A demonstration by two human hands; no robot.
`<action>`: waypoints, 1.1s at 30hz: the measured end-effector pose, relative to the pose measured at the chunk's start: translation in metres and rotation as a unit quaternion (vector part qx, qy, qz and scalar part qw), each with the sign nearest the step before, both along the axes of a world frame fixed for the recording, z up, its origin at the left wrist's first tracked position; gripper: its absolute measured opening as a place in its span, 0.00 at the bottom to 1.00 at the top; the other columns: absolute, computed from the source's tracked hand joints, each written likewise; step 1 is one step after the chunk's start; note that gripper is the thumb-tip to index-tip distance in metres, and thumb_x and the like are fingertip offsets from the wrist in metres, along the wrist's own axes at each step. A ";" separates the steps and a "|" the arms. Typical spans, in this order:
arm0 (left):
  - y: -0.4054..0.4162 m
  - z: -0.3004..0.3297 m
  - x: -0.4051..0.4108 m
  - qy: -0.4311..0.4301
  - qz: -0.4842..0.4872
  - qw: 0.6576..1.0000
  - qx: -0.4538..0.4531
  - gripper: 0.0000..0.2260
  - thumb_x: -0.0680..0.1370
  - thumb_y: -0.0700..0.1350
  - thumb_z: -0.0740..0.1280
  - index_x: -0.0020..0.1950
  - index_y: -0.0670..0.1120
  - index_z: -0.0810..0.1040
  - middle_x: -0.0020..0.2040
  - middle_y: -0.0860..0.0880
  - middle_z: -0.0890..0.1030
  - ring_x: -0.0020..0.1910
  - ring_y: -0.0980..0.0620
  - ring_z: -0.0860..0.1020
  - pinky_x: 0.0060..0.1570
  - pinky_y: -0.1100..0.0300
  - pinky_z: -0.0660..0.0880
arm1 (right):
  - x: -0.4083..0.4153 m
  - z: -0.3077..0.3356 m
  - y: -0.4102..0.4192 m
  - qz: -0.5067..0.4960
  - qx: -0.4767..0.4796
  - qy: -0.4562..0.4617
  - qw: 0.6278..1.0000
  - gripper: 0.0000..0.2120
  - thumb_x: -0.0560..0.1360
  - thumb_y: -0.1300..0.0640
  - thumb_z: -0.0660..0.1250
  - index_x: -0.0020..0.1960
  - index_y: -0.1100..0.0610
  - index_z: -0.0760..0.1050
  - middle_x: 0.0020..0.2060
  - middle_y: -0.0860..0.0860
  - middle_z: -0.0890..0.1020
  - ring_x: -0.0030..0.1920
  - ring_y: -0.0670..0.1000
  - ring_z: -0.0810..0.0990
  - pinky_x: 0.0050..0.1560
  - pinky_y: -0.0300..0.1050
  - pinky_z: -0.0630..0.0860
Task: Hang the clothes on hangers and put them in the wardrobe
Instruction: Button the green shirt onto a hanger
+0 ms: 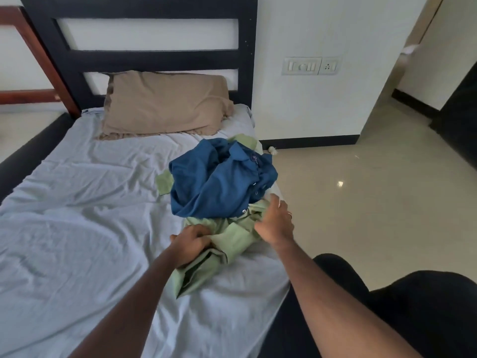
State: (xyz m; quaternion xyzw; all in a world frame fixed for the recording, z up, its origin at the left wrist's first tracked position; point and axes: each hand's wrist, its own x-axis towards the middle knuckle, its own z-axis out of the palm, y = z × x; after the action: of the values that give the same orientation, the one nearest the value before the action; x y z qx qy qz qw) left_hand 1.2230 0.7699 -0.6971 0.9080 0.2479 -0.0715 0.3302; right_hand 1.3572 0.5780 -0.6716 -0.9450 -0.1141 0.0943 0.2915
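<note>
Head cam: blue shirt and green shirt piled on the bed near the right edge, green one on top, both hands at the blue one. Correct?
One error: the stacking is reversed. The head view shows the blue shirt lying on top of the green shirt. The rest, as you put it: both are piled on the bed near its right edge, but the left hand and right hand are at the green one.

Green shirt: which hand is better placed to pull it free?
Left. The left hand already grips the green shirt at its near end; the right hand only rests open beside the blue shirt lying on top.
</note>
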 end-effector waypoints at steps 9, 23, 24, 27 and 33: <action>-0.028 0.002 0.037 -0.099 0.101 0.990 -0.022 0.22 0.70 0.55 0.75 0.52 0.47 0.68 0.44 0.49 0.77 0.45 0.45 0.77 0.44 0.53 0.70 | -0.038 -0.010 0.020 0.323 0.123 0.264 0.900 0.02 0.74 0.66 0.72 0.43 0.62 0.83 0.34 0.47 0.79 0.34 0.39 0.75 0.42 0.38 0.73; 0.001 -0.065 0.009 -0.229 0.153 0.953 -0.125 0.17 0.60 0.51 0.75 0.35 0.50 0.68 0.31 0.55 0.72 0.32 0.55 0.67 0.35 0.57 0.67 | 0.062 0.059 0.105 0.336 -0.179 -0.055 0.923 0.15 0.76 0.66 0.61 0.57 0.58 0.83 0.48 0.59 0.85 0.47 0.60 0.85 0.50 0.52 0.83; 0.001 -0.068 0.010 -0.238 0.155 0.950 -0.131 0.17 0.59 0.53 0.74 0.35 0.50 0.68 0.31 0.56 0.72 0.31 0.56 0.67 0.35 0.58 0.67 | 0.069 0.076 0.118 0.300 -0.106 -0.062 0.946 0.14 0.75 0.67 0.61 0.53 0.60 0.83 0.43 0.56 0.85 0.44 0.58 0.85 0.47 0.48 0.82; 0.003 -0.074 0.011 -0.262 0.151 0.944 -0.134 0.17 0.58 0.57 0.72 0.34 0.51 0.66 0.28 0.58 0.70 0.30 0.59 0.65 0.33 0.62 0.65 | 0.095 0.135 0.163 0.076 0.255 -0.143 0.953 0.13 0.76 0.67 0.61 0.55 0.60 0.82 0.47 0.53 0.84 0.49 0.55 0.81 0.49 0.41 0.74; 0.000 -0.074 0.009 -0.282 0.152 0.934 -0.159 0.12 0.69 0.51 0.74 0.42 0.49 0.73 0.36 0.56 0.77 0.36 0.60 0.74 0.40 0.65 0.72 | 0.103 0.156 0.179 0.252 0.178 -0.030 0.951 0.22 0.77 0.69 0.65 0.69 0.56 0.77 0.60 0.46 0.81 0.58 0.48 0.80 0.61 0.40 0.77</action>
State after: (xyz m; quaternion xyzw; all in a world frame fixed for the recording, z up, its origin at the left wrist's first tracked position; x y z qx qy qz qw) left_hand 1.2315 0.7696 -0.7711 0.7782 0.2646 0.2003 0.5332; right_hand 1.4603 0.7573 -0.5158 -0.8206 -0.3721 0.1146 0.4184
